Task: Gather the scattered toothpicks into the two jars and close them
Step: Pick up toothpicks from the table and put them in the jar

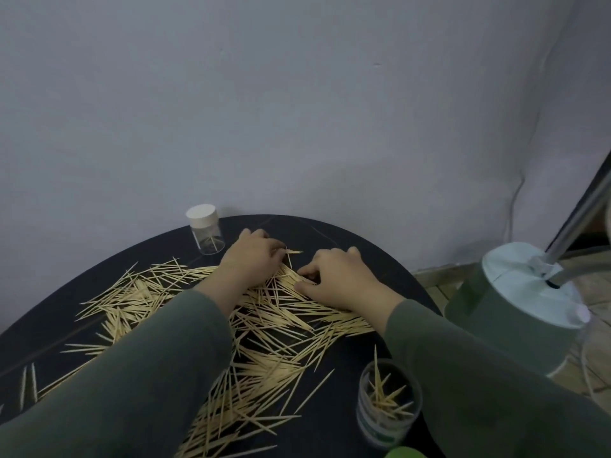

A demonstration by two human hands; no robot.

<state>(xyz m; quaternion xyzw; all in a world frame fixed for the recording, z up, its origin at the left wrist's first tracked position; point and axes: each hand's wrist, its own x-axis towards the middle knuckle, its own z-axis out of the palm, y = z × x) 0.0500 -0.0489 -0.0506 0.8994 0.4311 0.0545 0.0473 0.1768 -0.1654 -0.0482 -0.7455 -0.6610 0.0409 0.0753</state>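
Round dark table (347, 246) sits against the pale wall (297, 110). Pale wooden toothpicks (264, 325) lie scattered across its middle and left. Capped clear plastic jar (205, 233) stands at far left edge, behind the pile. Open clear plastic jar (388, 403) stands near right, few picks inside. Left hand (254, 256) and right hand (340, 279) rest side by side on the pile's far end. Green cylindrical lamp base (515, 312) stands off the table, right.

Both hands lowered, mid-frame.
Left hand (253, 256) and right hand (337, 277) are held palm-down, fingers curled.
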